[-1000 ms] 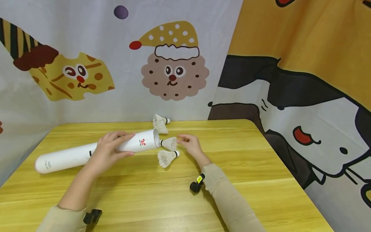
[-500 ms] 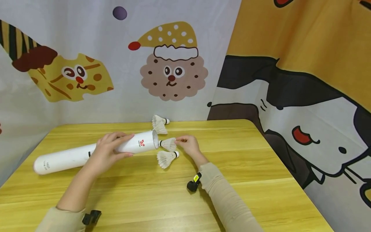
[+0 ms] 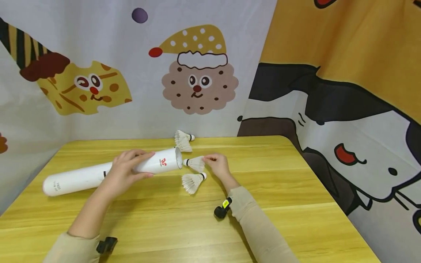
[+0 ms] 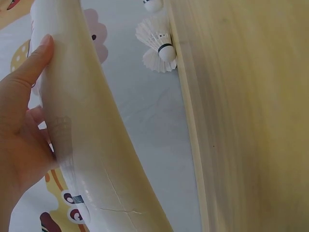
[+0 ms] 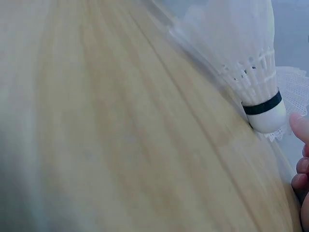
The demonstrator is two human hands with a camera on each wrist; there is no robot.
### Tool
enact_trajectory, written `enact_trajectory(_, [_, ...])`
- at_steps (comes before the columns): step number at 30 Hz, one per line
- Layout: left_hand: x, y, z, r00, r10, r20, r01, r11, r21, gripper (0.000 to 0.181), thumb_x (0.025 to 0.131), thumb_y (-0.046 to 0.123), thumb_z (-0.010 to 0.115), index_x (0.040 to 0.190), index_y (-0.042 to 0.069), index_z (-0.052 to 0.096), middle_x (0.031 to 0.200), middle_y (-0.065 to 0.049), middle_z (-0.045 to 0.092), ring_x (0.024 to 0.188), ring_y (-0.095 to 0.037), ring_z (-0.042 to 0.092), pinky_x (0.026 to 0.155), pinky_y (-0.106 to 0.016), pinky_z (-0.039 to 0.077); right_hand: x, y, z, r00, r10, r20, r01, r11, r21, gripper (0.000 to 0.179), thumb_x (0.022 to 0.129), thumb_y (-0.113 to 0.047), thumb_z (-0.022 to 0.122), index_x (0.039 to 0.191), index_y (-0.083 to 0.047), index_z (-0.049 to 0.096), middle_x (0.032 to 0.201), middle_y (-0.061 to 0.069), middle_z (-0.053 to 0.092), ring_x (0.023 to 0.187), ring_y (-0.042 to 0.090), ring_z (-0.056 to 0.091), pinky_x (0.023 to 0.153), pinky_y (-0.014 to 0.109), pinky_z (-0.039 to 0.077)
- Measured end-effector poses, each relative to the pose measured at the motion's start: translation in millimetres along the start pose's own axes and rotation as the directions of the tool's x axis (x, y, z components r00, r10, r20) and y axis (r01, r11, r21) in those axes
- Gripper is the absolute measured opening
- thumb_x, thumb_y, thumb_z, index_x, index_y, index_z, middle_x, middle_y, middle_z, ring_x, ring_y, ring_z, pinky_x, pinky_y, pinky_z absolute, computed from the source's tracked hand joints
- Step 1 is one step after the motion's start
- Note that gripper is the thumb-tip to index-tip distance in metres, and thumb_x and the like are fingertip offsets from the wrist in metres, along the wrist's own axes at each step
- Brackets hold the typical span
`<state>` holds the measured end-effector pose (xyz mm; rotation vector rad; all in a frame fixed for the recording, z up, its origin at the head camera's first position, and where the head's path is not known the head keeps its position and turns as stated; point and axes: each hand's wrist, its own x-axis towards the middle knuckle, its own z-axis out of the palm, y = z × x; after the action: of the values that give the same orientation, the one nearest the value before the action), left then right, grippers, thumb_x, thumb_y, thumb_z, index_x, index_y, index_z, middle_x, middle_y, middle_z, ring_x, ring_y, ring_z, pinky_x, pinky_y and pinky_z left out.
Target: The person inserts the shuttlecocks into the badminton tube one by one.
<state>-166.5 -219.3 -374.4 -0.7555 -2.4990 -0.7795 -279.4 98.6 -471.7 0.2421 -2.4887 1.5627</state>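
White cylinder first: my tube is long and smooth, slanting across the wood-grain desk, with thin crack-like creases in the left wrist view. There's small grey print at its left end and a short black mark further along. My left hand is clamped over the tube's middle, thumb and fingers on either side, with a beige sleeve behind. Then a red logo and the round open mouth.

Two pale back shuttlecocks lie by the desk's far edge, flared skirts close together. Nearer me is the front shuttlecock, ribbed skirt spread leftward, black band round its rounded white base. Between those, the held shuttlecock sits right at the mouth, base toward the tube; can't tell if it's actually inside. My right hand pinches its skirt edge, so my hands are apart.
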Motion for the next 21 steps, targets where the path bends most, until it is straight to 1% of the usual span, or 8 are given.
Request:
enact_trajectory(6, [0.3, 1.1, -0.4, 1.000, -0.003, 0.004, 0.003, 1.000, 0.002, 0.065, 0.073, 0.020, 0.084, 0.133, 0.017, 0.059, 0.120, -0.010, 0.055, 0.110, -0.036, 0.046, 0.084, -0.055, 0.027, -4.3, -3, -4, 0.997, -0.031, -0.064, 0.036, 0.997, 0.065, 0.010, 0.084, -0.007, 0.074, 0.089, 0.001, 0.076, 0.084, 0.010, 0.070, 0.072, 0.011, 0.056, 0.063, 0.024, 0.045])
enact_trajectory(9, [1.0, 1.6, 0.1, 1.000, 0.001, 0.006, -0.001, 1.000, 0.000, 0.066, 0.073, 0.019, 0.084, 0.133, 0.017, 0.059, 0.120, -0.010, 0.055, 0.109, -0.036, 0.046, 0.084, -0.055, 0.027, -6.4, -4, -6, 0.995, -0.028, -0.100, 0.038, 0.994, 0.104, 0.010, 0.083, -0.005, 0.074, 0.089, 0.003, 0.076, 0.083, 0.010, 0.070, 0.072, 0.011, 0.056, 0.062, 0.023, 0.045])
enact_trajectory(12, [1.3, 1.7, 0.9, 1.000, 0.008, 0.008, -0.008, 1.000, 0.000, 0.066, 0.073, 0.018, 0.084, 0.134, 0.017, 0.059, 0.120, -0.010, 0.055, 0.109, -0.036, 0.046, 0.084, -0.055, 0.027, -8.0, -5, -9, 0.992, -0.006, -0.129, 0.025, 0.989, 0.145, 0.009, 0.083, -0.004, 0.075, 0.088, 0.003, 0.076, 0.082, 0.009, 0.069, 0.071, 0.010, 0.055, 0.061, 0.022, 0.044])
enact_trajectory(16, [1.0, 1.7, 1.6, 1.000, 0.010, 0.008, -0.010, 1.000, 0.002, 0.067, 0.072, 0.018, 0.084, 0.134, 0.018, 0.058, 0.119, -0.009, 0.055, 0.109, -0.035, 0.046, 0.085, -0.056, 0.027, -9.3, -10, -12, 0.989, 0.011, -0.150, 0.019, 0.981, 0.195, 0.008, 0.082, -0.003, 0.074, 0.088, 0.002, 0.076, 0.081, 0.008, 0.068, 0.070, 0.011, 0.055, 0.060, 0.022, 0.043])
enact_trajectory(21, [0.3, 2.0, 1.2, 1.000, 0.004, 0.008, -0.004, 1.000, -0.001, 0.067, 0.072, 0.018, 0.084, 0.134, 0.018, 0.058, 0.120, -0.009, 0.055, 0.109, -0.035, 0.046, 0.087, -0.058, 0.027, -9.3, -19, -17, 0.988, 0.018, -0.151, 0.019, 0.971, 0.237, 0.009, 0.082, 0.001, 0.072, 0.091, 0.005, 0.075, 0.082, 0.009, 0.067, 0.069, 0.011, 0.054, 0.059, 0.021, 0.043])
